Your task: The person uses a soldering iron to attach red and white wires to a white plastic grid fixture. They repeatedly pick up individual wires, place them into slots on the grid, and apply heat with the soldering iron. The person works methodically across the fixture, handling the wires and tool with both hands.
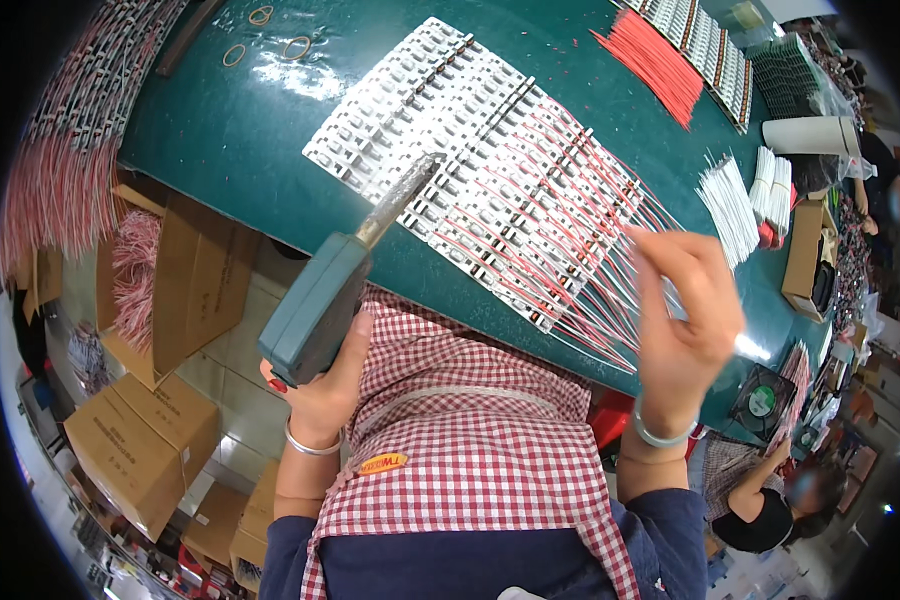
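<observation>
On the green bench point(230, 130) before us lies a fanned row of white strips point(440, 120), thin boards set edge to edge, with red and white wires point(580, 250) running off their near ends toward our right side. Our left hand point(320, 385) is closed around the green grip of a soldering gun point(315, 305), whose metal barrel points up and away, its tip over the strips. Our right hand point(685, 320) is blurred above the wire ends; its fingers look pinched together on a wire or two, though we cannot tell for certain.

We judge the gun to be the heaviest thing here, stiff and hot at the tip, so the green grip is the place to hold it. The wires look light, limp and springy, best taken near their free ends between fingertips. The strips seem thin and easily shifted, so a tug on any wire could drag them.

Further off lie a bundle of red wires point(655, 60) and white wires point(730, 205), with rubber bands point(260, 15) at the far edge. Cardboard boxes point(140, 450) stand on the floor to our left, and another person sits low at our right.
</observation>
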A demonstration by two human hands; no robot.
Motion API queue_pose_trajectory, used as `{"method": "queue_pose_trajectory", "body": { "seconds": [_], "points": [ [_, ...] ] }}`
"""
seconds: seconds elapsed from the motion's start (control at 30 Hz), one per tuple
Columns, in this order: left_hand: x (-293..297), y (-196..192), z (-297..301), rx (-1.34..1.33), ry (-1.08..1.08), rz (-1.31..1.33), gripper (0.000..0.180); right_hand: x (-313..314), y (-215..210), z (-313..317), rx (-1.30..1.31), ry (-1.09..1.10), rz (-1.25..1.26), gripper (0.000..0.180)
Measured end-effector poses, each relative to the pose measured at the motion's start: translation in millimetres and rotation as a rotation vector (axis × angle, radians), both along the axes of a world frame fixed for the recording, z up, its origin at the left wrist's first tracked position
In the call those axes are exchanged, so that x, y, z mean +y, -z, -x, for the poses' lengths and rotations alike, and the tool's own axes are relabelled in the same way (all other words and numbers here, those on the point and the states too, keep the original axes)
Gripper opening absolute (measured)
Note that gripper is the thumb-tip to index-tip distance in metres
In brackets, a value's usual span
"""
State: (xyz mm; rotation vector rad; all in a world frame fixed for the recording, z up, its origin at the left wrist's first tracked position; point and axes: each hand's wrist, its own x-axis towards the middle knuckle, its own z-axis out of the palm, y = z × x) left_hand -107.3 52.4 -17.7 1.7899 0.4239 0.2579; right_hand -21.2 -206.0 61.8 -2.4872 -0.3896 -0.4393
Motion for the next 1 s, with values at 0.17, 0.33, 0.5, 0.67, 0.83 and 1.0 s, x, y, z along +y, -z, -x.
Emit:
{"method": "queue_pose_trajectory", "body": {
  "seconds": [0.17,0.33,0.5,0.67,0.83,1.0],
  "points": [
    [-1.2,-1.4,1.6,-0.047,0.018,-0.032,0.025,45.5,65.0,-22.7,-0.032,-0.194,-0.102,0.022],
    [-4.0,0.2,-1.8,-0.084,0.057,-0.025,0.021,51.7,97.5,-28.2,-0.059,-0.18,-0.054,0.018],
    [-4.1,3.4,-2.5,-0.059,0.073,-0.019,0.019,53.3,94.7,-25.3,-0.039,-0.171,-0.018,0.018],
    [-1.5,7.4,-1.9,-0.066,0.108,-0.042,0.02,52.4,96.2,-26.3,-0.063,-0.179,0.013,0.019],
    [-2.8,9.5,-4.7,-0.093,0.128,-0.064,0.018,53.3,98.1,-25.8,-0.075,-0.189,0.027,0.017],
    [-1.7,6.4,-6.0,-0.086,0.181,-0.134,0.018,53.0,99.3,-26.2,-0.079,-0.194,0.019,0.016]
  ]
}}
